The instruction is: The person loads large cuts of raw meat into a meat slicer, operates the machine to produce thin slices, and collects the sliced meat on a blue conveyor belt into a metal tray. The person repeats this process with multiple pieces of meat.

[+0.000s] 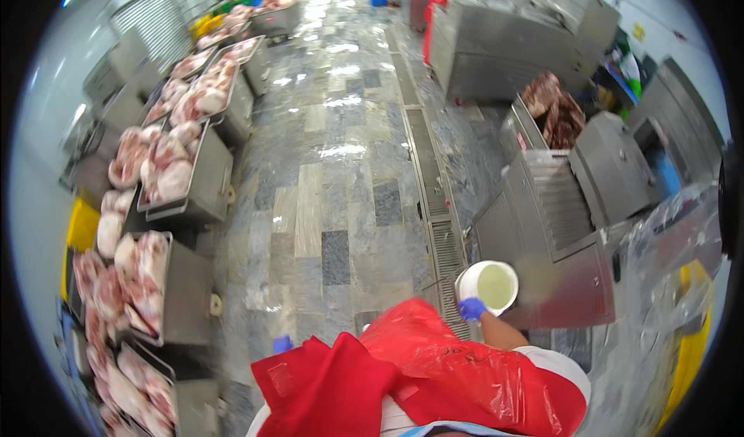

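Gripping the near rim of a white bucket (468,280) in the head view, the gloved right hand (472,308) is apparently closing its fingers on the edge, probably steadying the pale greenish liquid (494,287) inside. The bucket is showing just beside the steel machine (542,286); what is bearing its weight cannot be told. The right forearm (501,334) is slanting up and leftward past the red plastic apron (473,375). Beyond the red fabric (329,383), the gloved left hand (283,344) is only partly showing; whether its fingers are spreading or holding anything cannot be told.
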Demonstrator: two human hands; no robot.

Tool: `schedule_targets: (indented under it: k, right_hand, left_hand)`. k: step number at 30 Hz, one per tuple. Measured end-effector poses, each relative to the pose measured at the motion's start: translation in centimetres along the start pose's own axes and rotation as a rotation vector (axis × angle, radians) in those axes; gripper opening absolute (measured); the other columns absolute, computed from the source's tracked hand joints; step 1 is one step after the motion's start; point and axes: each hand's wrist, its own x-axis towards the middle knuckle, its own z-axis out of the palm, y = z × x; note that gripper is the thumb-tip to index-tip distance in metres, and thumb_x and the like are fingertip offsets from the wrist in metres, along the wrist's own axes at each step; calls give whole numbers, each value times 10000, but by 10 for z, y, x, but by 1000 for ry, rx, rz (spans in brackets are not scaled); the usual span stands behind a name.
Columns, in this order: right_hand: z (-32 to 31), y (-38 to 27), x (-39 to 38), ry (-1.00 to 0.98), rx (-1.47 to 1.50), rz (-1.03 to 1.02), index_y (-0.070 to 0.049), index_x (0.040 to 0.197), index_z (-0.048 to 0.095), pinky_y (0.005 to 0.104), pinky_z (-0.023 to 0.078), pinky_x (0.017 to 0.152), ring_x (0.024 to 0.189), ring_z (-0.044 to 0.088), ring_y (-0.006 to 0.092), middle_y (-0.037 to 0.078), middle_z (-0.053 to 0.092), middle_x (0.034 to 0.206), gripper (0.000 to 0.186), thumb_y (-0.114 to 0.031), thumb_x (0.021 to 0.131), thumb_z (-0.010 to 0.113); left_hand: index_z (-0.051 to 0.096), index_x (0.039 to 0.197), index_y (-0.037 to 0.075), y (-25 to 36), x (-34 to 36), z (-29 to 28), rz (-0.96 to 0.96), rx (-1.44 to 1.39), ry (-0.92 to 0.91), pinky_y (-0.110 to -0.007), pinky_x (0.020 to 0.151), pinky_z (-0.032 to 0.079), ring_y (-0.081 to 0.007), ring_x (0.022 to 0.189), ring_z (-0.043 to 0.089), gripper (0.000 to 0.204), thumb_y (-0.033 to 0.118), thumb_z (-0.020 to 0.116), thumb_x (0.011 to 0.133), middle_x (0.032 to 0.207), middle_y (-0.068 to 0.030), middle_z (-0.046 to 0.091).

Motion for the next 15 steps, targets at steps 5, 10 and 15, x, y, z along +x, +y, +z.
schedule_targets:
  k: [5,10,15]
  right_hand:
    - [-13,-72,44,430,872,192,-48,703,625,365,464,500,502,559,204,85,609,628,242,-274,790,622]
    - [5,-34,77,173,739,525,-68,812,647,359,426,477,511,537,189,80,624,674,256,-321,816,609]
    - [-51,-17,138,-461,629,677,-111,848,632,331,479,553,654,586,161,31,633,736,223,-327,871,582]
  left_hand:
    - [592,808,127,206,144,-121,312,-333,281,-290,421,362,-117,528,498,145,258,540,845,668,-7,550]
    - [595,905,144,414,229,-42,453,-421,38,-268,479,391,-114,555,505,115,221,545,837,712,7,561]
    - [598,1039,124,477,249,46,224,173,-447,-293,585,458,-156,700,589,249,309,546,880,861,-50,638]
